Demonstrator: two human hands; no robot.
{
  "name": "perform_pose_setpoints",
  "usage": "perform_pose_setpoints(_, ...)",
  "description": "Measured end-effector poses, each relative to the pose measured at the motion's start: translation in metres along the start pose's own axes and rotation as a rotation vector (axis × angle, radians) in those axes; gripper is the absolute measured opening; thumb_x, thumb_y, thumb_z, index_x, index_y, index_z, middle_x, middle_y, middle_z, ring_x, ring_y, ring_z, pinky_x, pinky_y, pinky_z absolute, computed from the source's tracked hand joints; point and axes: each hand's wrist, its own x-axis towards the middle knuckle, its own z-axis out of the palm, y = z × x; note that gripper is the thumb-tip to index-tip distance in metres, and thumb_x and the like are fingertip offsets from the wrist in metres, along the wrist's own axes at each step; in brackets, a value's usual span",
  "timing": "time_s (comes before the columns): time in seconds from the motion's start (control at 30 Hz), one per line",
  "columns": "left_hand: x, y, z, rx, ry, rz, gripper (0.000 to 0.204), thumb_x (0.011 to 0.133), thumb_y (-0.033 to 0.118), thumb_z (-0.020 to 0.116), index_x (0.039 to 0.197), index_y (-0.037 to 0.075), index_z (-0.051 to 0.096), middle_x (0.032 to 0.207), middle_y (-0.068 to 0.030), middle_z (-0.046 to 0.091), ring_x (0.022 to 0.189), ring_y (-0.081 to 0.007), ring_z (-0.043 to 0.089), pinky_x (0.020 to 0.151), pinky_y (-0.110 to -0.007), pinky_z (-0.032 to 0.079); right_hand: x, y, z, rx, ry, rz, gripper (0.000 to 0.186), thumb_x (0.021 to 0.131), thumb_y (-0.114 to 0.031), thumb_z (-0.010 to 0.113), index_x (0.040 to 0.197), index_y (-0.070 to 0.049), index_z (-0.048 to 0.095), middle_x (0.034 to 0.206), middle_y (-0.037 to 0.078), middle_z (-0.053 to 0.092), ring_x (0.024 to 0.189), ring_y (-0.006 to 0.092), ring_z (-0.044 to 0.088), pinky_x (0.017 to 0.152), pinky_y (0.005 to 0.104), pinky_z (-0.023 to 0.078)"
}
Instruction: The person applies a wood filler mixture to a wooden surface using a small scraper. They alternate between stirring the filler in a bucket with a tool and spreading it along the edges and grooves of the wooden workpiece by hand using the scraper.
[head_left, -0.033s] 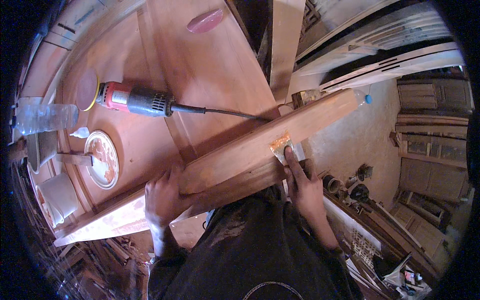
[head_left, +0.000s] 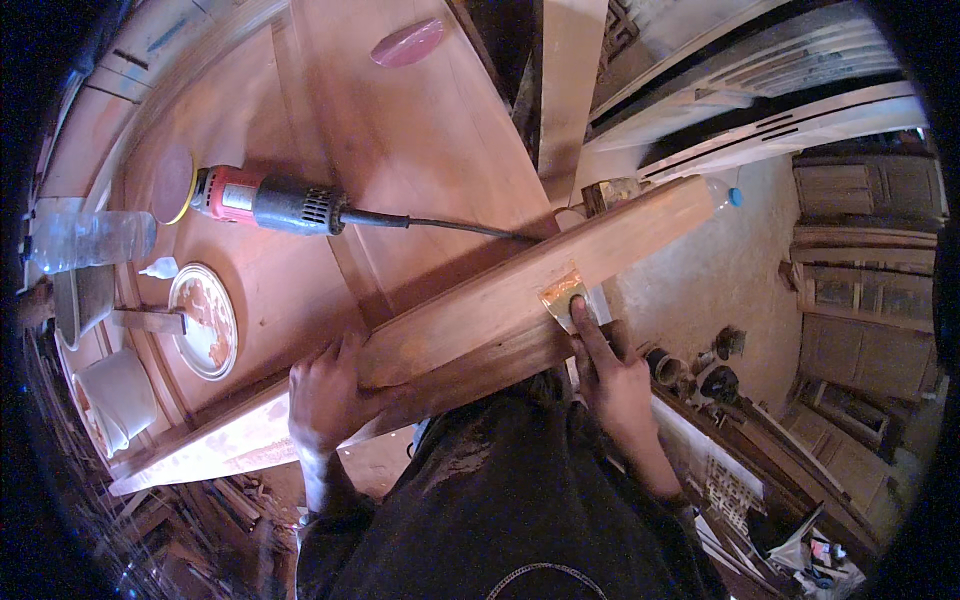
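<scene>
A long wooden plank lies slantwise in front of me, resting over a large reddish wooden panel. My left hand is closed around the plank's near left end, thumb side up. My right hand grips a putty knife with a wide blade smeared with orange-brown filler. The forefinger presses on the blade, whose edge lies against the plank's upper face. The knife's handle is mostly hidden in the hand. Faint lighter patches show on the plank.
A red and black angle grinder with a sanding disc lies on the panel, its cord running under the plank. Left stand a white lid with filler, a clear bottle and a white tub. A pink disc lies at the far side.
</scene>
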Motion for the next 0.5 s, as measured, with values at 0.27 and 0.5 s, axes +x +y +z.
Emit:
perform_pose_setpoints(0.27, 0.038, -0.005, -0.026, 0.067, -0.199, 0.279, 0.075, 0.074, 0.066, 0.069, 0.112, 0.002, 0.057, 0.087, -0.0194, 0.068, 0.08, -0.0409, 0.067, 0.073, -0.047, 0.052, 0.033, -0.024, -0.097, -0.338, -0.313, -0.232, 0.055, 0.087, -0.016, 0.063, 0.14, -0.022, 0.052, 0.088, 0.011, 0.058, 0.069, 0.0319, 0.064, 0.063, 0.0442, 0.055)
perform_pose_setpoints(0.5, 0.062, -0.01, -0.02, -0.068, -0.329, 0.332, 0.077, 0.077, 0.066, 0.066, 0.118, 0.002, 0.054, 0.092, -0.0227, 0.066, 0.089, -0.0422, 0.065, 0.077, -0.049, 0.049, 0.06, -0.02, -0.102, -0.259, -0.384, -0.196, 0.047, 0.092, -0.018, 0.059, 0.139, -0.018, 0.052, 0.088, 0.013, 0.058, 0.068, 0.0334, 0.064, 0.067, 0.0449, 0.055)
